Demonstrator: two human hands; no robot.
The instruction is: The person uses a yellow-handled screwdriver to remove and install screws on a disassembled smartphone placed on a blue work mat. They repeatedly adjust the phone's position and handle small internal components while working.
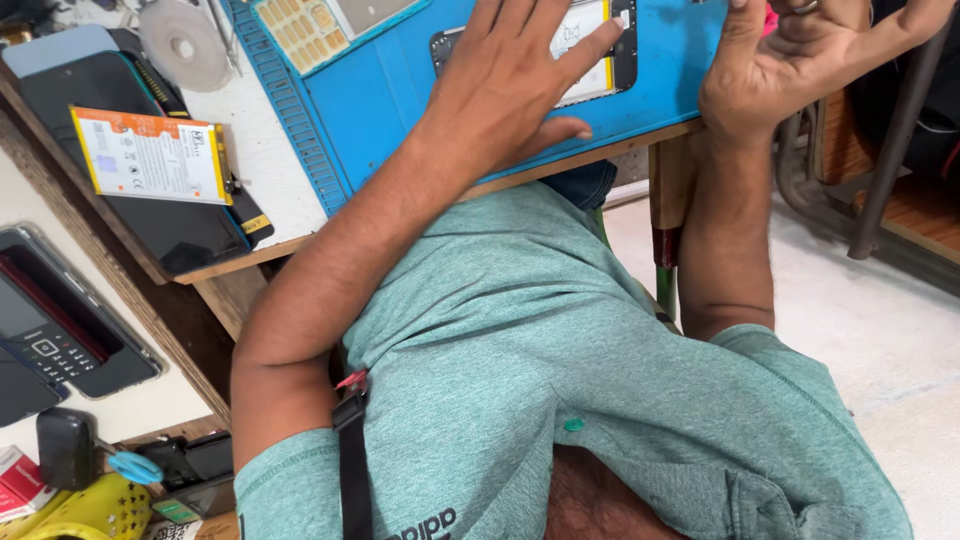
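Note:
My left hand [520, 80] lies flat with fingers spread on a blue work mat [400, 100]. It partly covers an opened phone [600, 50] whose white inside shows between the fingers. My right hand [790, 60] is at the mat's right edge, palm turned toward me and thumb up. Its fingers curl out of the frame at the top and one wears a ring. A bit of pink shows beside it; whether the hand grips anything is hidden. My green shirt [560, 360] fills the lower view.
An orange and white battery pack [150, 155] rests on a dark device at the wooden table's left. A grey disc [185, 40] lies behind it. Lower left are a keypad phone [50, 335], a black adapter [65, 445] and blue-handled scissors [132, 466]. Metal legs [890, 150] stand at right.

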